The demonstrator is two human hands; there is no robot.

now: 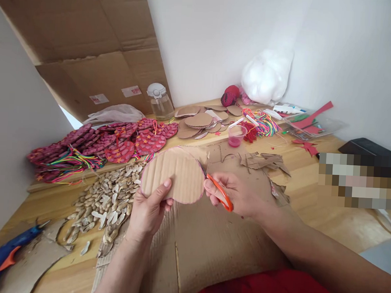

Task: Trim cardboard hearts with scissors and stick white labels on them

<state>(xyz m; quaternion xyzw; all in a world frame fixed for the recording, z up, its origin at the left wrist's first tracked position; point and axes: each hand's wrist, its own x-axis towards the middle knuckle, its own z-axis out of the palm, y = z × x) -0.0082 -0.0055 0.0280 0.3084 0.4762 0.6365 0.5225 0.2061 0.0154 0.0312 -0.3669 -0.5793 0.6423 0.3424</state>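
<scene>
My left hand (153, 205) grips a round piece of corrugated cardboard (174, 174) by its lower left edge, thumb lying on top. A dark line runs along part of the disc's edge. In my right hand (234, 194) is a pair of scissors with orange handles (224, 196). Their blades are mostly hidden and lie at the disc's right edge. Below both hands spreads a large cardboard sheet (217, 239) on the wooden table.
Peanut shells (109, 203) are heaped at left, near a blue glue gun (13, 246). Behind lie decorated pink pieces (120, 147), a water bottle (160, 103) and stacked cardboard discs (198, 120). Cardboard scraps (263, 163), a plastic cup (237, 135) and a clear tray (317, 129) sit right.
</scene>
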